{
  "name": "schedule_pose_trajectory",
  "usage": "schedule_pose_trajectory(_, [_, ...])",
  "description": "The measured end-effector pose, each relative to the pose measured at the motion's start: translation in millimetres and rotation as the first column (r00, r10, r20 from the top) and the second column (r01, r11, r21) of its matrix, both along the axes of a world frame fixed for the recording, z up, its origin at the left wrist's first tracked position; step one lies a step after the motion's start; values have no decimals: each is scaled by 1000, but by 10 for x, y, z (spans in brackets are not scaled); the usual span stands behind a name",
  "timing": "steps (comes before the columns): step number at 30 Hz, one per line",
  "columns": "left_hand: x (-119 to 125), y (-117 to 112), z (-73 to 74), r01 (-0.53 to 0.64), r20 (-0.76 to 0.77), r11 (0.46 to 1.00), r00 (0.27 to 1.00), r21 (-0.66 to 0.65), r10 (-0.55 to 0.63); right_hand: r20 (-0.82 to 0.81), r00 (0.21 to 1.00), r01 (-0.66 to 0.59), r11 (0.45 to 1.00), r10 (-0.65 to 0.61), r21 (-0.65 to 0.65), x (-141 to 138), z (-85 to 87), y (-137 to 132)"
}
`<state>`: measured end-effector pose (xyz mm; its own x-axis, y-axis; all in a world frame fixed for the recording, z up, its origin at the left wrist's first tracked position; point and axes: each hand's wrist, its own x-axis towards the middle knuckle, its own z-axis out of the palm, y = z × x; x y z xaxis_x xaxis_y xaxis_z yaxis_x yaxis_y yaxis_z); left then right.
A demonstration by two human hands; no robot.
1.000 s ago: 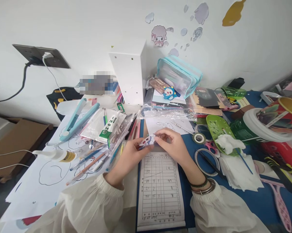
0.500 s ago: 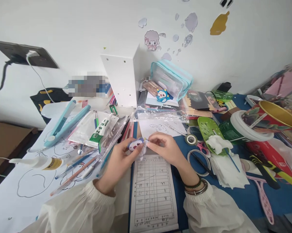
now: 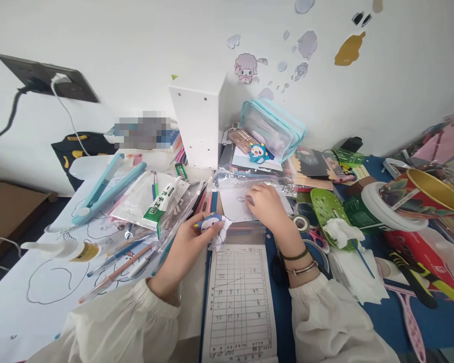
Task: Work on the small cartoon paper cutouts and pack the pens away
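Observation:
My left hand (image 3: 187,247) is closed, pinching a small blue-and-white cartoon cutout (image 3: 212,222) with yellow bits between thumb and fingers. A white edge of the piece sticks out to the right, above a printed form with handwritten figures (image 3: 242,302). Farther forward, my right hand (image 3: 266,204) rests over a white sheet with a line drawing (image 3: 230,199). Its fingers are curled together and pointing down; whatever is under or between the tips is hidden.
On the left lie a light-blue hair straightener (image 3: 109,194), a glue bottle (image 3: 68,250), pens and a packet (image 3: 151,201). Toward the right are a green dish (image 3: 327,201) with tissue, a tape roll (image 3: 301,222), black-and-yellow tool handles (image 3: 411,277) and a pink razor (image 3: 413,322).
My right hand has let go of the cutout's right edge and moved forward and right onto the drawn sheet. The left hand keeps its hold. The camera view has shifted slightly.

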<state>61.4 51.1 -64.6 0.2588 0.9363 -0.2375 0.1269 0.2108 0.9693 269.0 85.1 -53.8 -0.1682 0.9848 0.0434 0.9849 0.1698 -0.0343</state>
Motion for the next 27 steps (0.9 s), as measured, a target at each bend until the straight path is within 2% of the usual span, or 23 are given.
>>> schedule_pose_trajectory(6, [24, -7, 54, 15, 13, 999, 1000, -37, -14, 129, 985, -117, 992, 110, 47, 37, -78, -30])
schedule_pose_trajectory(11, [31, -14, 49, 42, 39, 999, 998, -27, -41, 188, 975, -131, 990, 121, 44, 5, -112, 9])
schedule_pose_trajectory(16, [9, -14, 6, 47, 45, 998, 998, -47, -45, 183, 976, -138, 985, 118, 102, 25, -149, 1])
schedule_pose_trajectory(21, [-1, -1, -11, 38, 70, 997, 997, -62, -34, 135, 986, -120, 972, 94, 202, 44, -152, -27])
schedule_pose_trajectory(24, [3, 5, 11, 31, 112, 997, 993, -69, -23, 45, 997, -78, 952, 67, 295, 18, -125, -102])
schedule_pose_trajectory(27, [10, 6, 34, 23, 181, 988, 983, -156, 6, -89, 980, -122, 890, 179, 439, -76, -67, -247])
